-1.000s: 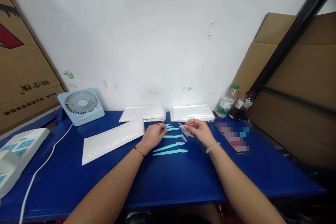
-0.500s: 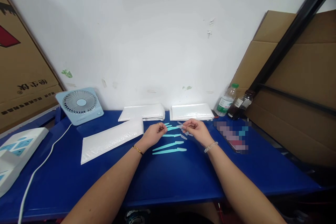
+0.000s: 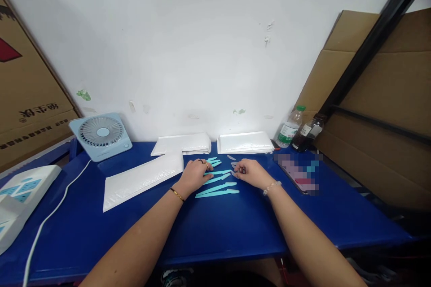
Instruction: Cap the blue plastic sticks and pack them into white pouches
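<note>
Several teal plastic sticks [image 3: 217, 192] lie side by side on the blue table [image 3: 218, 228], with more teal sticks [image 3: 212, 160] farther back. My left hand [image 3: 194, 174] rests on the table, its fingers curled onto the left end of one teal stick [image 3: 218, 178]. My right hand [image 3: 251, 172] is down on the table just right of the sticks, fingertips pinched together among small clear caps [image 3: 233, 165]. What they pinch is too small to name. Another clear cap [image 3: 230, 157] lies behind it.
Two stacks of white padded envelopes [image 3: 182, 144] [image 3: 245, 143] sit by the wall, and one envelope [image 3: 143, 178] lies at the left. A blue fan [image 3: 101, 133] with a white cable, a white device [image 3: 20, 197], two bottles [image 3: 290, 128] [image 3: 308, 133] and a phone [image 3: 298, 175] surround the work spot. Cardboard stands on both sides.
Both hands have come down from just above the table onto it. One more teal stick now lies in the row between them.
</note>
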Demonstrator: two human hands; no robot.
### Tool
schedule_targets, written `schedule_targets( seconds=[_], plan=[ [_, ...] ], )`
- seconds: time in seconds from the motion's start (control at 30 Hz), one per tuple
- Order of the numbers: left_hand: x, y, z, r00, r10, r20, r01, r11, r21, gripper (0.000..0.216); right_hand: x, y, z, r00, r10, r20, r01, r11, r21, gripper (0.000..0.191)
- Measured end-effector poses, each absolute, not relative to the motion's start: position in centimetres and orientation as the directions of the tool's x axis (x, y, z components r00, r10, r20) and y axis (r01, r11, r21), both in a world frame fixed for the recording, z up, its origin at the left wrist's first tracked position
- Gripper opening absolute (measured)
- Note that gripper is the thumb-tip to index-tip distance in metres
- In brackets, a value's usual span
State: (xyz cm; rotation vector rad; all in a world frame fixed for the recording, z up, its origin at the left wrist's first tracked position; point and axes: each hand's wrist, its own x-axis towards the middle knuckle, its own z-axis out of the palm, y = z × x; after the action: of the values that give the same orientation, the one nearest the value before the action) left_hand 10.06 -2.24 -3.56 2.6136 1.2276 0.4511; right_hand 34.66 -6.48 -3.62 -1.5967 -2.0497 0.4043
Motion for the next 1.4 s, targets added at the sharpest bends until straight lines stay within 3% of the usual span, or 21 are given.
schedule_targets(
  seconds=[0.23, 0.63, 0.87, 1.23, 1.4],
  plan=[
    [10.2, -1.8, -3.7, 0.651, 0.738, 0.178, 0.692, -0.673, 0.259, 0.016, 34.3, -6.5, -3.7, -0.213, 0.965, 0.152, 0.901, 0.254, -0.351, 0.006],
    [10.1, -1.6, -3.8, 0.661, 0.728, 0.182, 0.691, -0.685, 0.231, 0.024, 35.3, -6.2, -3.8, -0.203, 0.956, 0.212, 0.9, 0.267, -0.344, 0.014],
    [10.2, -1.8, -3.4, 0.657, 0.733, 0.175, 0.702, -0.68, 0.211, 0.023, 35.0, -6.3, -3.4, -0.278, 0.942, 0.189, 0.917, 0.319, -0.24, 0.015],
    [10.4, -2.1, -3.5, 0.7, 0.686, 0.198, 0.646, -0.727, 0.232, 0.022, 33.4, -6.1, -3.8, -0.442, 0.864, 0.241, 0.812, 0.499, -0.301, 0.019],
    [10.2, -2.4, -3.3, 0.723, 0.669, 0.172, 0.617, -0.737, 0.275, 0.019, 33.9, -6.4, -3.3, -0.461, 0.855, 0.238, 0.756, 0.519, -0.4, 0.017]
  ],
)
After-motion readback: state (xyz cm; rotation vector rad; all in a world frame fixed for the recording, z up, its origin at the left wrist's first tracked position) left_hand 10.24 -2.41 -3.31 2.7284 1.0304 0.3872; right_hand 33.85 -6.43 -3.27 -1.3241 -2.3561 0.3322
